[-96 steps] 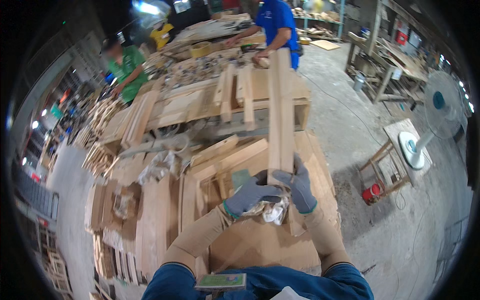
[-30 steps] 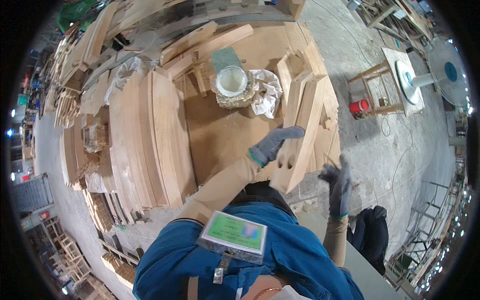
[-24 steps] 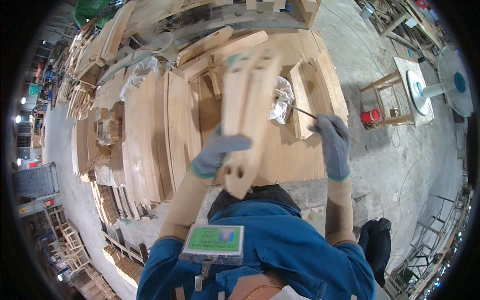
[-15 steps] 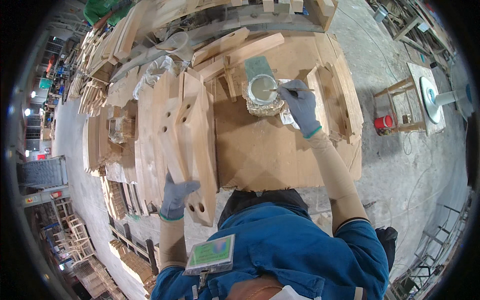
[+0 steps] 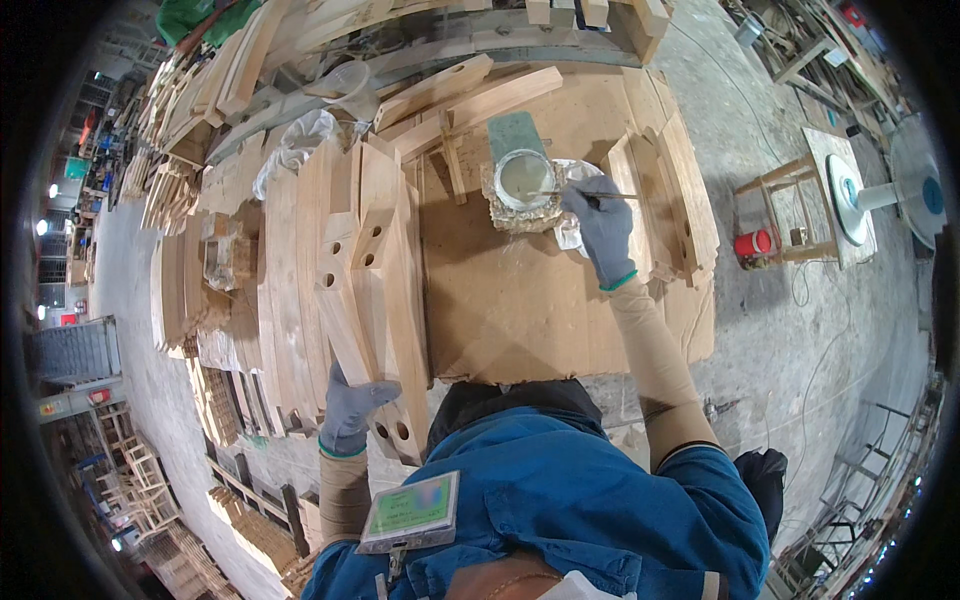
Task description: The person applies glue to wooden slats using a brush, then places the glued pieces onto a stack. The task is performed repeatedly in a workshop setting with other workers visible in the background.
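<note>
My left hand (image 5: 350,408), in a grey glove, is closed around the near end of a pale wooden piece (image 5: 345,315) with round holes. That piece lies against another drilled wooden part (image 5: 390,310). In my right hand (image 5: 605,230), also gloved, a thin stick (image 5: 622,196) is pinched crosswise. The stick's left end reaches over the near part of a round, open pot (image 5: 523,178) holding a whitish liquid; whether its tip is a brush I cannot make out. A crusted, rough block (image 5: 525,219) sits under the pot, with a white cloth (image 5: 567,236) beside it.
Cardboard (image 5: 510,310) covers the bench. Angled wooden parts (image 5: 675,200) stand along its right side; boards (image 5: 470,107) lie at the back near a clear plastic tub (image 5: 352,92). A fan (image 5: 848,205) stands on a stand to the right. A person in green (image 5: 205,22) is at far left.
My right hand and the stick have come slightly nearer to me, so the stick now crosses the pot's near side. My left hand keeps its hold; the whole view has shifted a little.
</note>
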The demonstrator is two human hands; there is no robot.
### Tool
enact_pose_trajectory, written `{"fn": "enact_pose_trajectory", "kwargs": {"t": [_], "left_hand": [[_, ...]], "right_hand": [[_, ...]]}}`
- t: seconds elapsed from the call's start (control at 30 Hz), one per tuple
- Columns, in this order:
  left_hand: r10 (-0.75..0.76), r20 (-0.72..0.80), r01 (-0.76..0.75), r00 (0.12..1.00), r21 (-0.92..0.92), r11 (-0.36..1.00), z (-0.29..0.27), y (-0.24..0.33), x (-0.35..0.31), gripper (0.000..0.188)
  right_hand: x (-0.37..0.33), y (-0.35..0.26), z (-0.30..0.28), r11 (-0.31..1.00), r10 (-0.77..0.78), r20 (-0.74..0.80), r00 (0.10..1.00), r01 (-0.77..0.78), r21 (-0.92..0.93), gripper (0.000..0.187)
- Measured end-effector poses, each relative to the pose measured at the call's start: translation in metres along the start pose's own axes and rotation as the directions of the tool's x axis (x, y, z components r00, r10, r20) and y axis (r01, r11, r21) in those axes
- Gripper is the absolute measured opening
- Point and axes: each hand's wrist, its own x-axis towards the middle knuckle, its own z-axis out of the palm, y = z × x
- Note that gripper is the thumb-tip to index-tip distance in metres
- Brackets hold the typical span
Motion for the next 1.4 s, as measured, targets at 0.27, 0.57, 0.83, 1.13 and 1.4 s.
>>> {"fn": "enact_pose_trajectory", "kwargs": {"t": [0.27,0.57,0.83,1.13,1.4], "left_hand": [[0.065,0.081,-0.055,0.995,-0.116,0.992,0.001,0.01,-0.003,0.057],[0.026,0.108,-0.009,0.994,-0.156,0.988,0.004,0.008,0.003,0.061],[0.062,0.173,-0.041,0.983,-0.123,0.992,0.001,0.007,0.0,0.063],[0.07,0.164,-0.055,0.984,-0.099,0.994,-0.008,0.001,-0.003,0.063],[0.061,0.144,-0.038,0.988,-0.152,0.988,-0.007,0.002,-0.001,0.063]], "right_hand": [[-0.017,0.015,0.011,0.611,0.365,-0.107,0.925,-0.151,0.777,0.011],[-0.015,0.016,0.011,0.545,0.455,-0.049,0.889,-0.235,0.805,0.012],[-0.011,-0.005,0.011,0.94,0.076,-0.101,0.992,-0.037,0.339,0.01],[-0.016,0.002,0.018,0.987,-0.007,-0.133,0.991,0.029,0.161,0.008],[-0.018,0.006,0.023,0.93,0.067,-0.164,0.984,-0.002,0.367,0.008]]}}
